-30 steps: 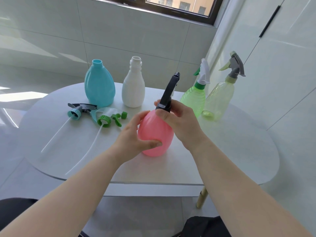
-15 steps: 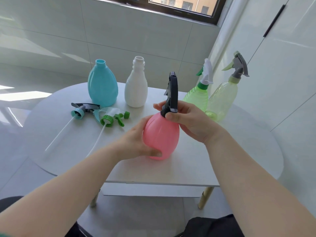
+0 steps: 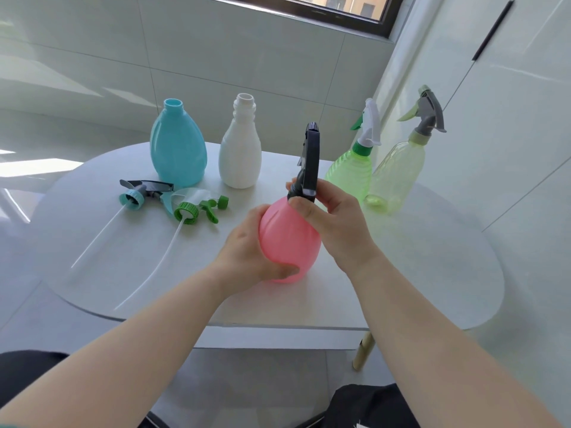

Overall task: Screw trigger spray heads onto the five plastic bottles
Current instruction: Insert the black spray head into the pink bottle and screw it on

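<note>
Right hand [image 3: 333,223]: curled round the collar of the black trigger head [image 3: 310,159], thumb in front.
Left hand [image 3: 250,251]: wrapped round the pink bottle [image 3: 289,242], bracing it on the table [image 3: 401,273].
Step, as judged: threading head to pink neck; best done with bottle steady, head square, turning at the collar, stopping at snug.
Wrist: right one cocked inward above the bottle.
Far right: green bottle [image 3: 352,171], pale yellow bottle [image 3: 398,174], heads on.
Behind: blue bottle [image 3: 177,149], white bottle [image 3: 240,152], necks open; teal-collared head [image 3: 140,193], green-collared head [image 3: 197,208] lying loose.
</note>
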Motion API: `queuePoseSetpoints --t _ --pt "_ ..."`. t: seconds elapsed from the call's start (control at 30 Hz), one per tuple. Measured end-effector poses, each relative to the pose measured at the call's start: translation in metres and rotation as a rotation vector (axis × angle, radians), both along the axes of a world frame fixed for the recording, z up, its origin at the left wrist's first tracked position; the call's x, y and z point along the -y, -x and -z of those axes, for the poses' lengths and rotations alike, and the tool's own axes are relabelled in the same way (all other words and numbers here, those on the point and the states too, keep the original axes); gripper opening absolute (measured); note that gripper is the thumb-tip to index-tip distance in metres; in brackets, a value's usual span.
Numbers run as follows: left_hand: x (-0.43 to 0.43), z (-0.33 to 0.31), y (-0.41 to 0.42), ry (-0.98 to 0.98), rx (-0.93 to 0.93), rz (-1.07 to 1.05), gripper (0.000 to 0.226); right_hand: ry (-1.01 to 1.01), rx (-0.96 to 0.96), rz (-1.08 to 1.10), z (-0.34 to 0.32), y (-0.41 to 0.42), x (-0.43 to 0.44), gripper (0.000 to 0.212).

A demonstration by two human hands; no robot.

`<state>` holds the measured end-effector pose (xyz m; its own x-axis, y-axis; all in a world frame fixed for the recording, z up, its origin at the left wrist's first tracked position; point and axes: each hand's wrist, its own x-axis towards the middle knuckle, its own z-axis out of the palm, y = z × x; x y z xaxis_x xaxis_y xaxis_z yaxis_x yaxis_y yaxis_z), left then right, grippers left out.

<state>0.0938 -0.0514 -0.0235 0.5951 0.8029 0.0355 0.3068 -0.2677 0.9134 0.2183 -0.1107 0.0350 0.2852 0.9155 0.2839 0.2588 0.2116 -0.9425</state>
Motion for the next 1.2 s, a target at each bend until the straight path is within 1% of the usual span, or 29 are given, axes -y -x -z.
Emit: queuePoseSetpoints --t 0.07,0.1,0.17,0.23,0.27,0.3,0.37,0.43,0.5,0.57,0.63,0.77,0.87,1.0,1.2 --pt "0.001 -0.001 0.001 0.012 0.017 0.024 0.089 0.019 0.015 0.013 -0.003 0.002 0.002 0.026" --pt "0.002 -0.002 0.001 0.023 0.036 0.042 0.087 0.037 0.053 0.023 -0.005 0.001 0.003 0.023" --pt "0.004 -0.003 0.002 0.047 0.067 0.069 0.086 0.088 0.196 0.065 -0.012 0.000 0.005 0.021" --pt "0.005 -0.002 0.003 0.046 0.060 0.088 0.091 0.122 0.294 0.064 -0.019 -0.002 0.007 0.022" --pt "0.006 -0.003 0.004 0.040 0.040 0.094 0.097 0.131 0.314 0.054 -0.021 -0.003 0.008 0.024" --pt "0.007 -0.004 0.006 0.025 0.015 0.098 0.103 0.145 0.327 0.053 -0.023 -0.003 0.008 0.026" --pt "0.006 -0.008 0.015 -0.040 -0.021 0.081 0.100 0.177 0.347 0.072 -0.027 -0.002 0.006 0.025" --pt "0.002 -0.014 0.030 -0.148 -0.060 0.046 0.090 0.195 0.352 0.122 -0.033 -0.005 -0.002 0.019" --pt "-0.005 -0.019 0.050 -0.265 -0.148 0.022 0.079 0.199 0.355 0.201 -0.040 -0.011 -0.016 0.012" --pt "-0.017 -0.020 0.074 -0.341 -0.252 0.012 0.067 0.196 0.366 0.272 -0.047 -0.017 -0.034 0.013" --pt "-0.029 -0.018 0.099 -0.344 -0.315 0.003 0.058 0.177 0.397 0.323 -0.051 -0.021 -0.051 0.021" --pt "-0.048 -0.010 0.127 -0.306 -0.364 -0.024 0.048 0.176 0.442 0.368 -0.050 -0.026 -0.080 0.026" --pt "-0.052 -0.001 0.128 -0.329 -0.420 -0.047 0.046 0.229 0.485 0.386 -0.045 -0.028 -0.097 0.028" --pt "-0.055 0.009 0.130 -0.323 -0.432 -0.066 0.043 0.271 0.517 0.433 -0.039 -0.030 -0.113 0.025" --pt "-0.055 0.015 0.130 -0.347 -0.476 -0.088 0.043 0.334 0.499 0.448 -0.037 -0.039 -0.125 0.028"
